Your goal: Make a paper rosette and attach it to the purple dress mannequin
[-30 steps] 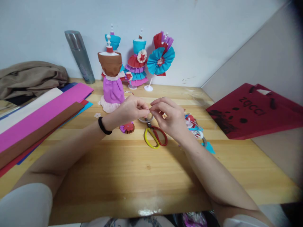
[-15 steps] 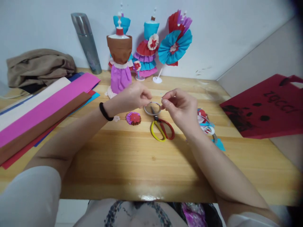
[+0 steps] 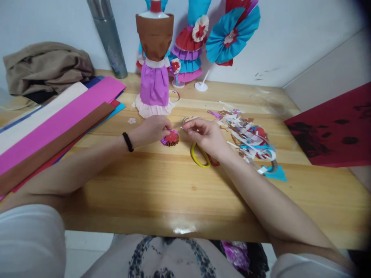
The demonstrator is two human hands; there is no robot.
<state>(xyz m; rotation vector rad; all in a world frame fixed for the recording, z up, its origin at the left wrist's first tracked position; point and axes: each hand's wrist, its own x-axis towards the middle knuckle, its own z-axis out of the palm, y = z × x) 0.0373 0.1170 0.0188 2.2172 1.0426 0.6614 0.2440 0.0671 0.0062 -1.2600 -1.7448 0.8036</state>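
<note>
My right hand [image 3: 205,135] pinches a tiny white sliver [image 3: 181,127] between thumb and forefinger, its end poking out past the fingertips. A light grip at the very tip seems best to me, since something this small could bend or cling to the skin if I squeeze hard. My left hand [image 3: 150,130] is curled, palm down, with its fingers at the left edge of a round, pleated paper rosette in purple and brown with a red centre [image 3: 171,137]. I can't tell whether those fingers pinch the rosette or only touch it. I judge the rim to be the right place to steady it, because pressing on top could flatten the folds.

The rosette is between my hands, and the sliver is just above and to the right of it, apart from it. A short, slow approach with the right wrist low would suit that gap.

Partly under my right hand are scissors with yellow and red handles [image 3: 202,165], and just behind its fingers is a thin grey ring [image 3: 189,117]; lifting the wrist a little should avoid snagging either. To the right is a tangled heap of white, blue and red paper scraps [image 3: 246,133], where a dropped sliver would be hard to find. Behind my left hand is a small dress form in a brown paper bodice and purple skirt [image 3: 154,85], its pale ruffled hem close to my knuckles, so I'd better mind my elbow and wrist there. A small pale flower cutout [image 3: 131,121] is on the wooden table [image 3: 162,193], above my wrist.
</note>
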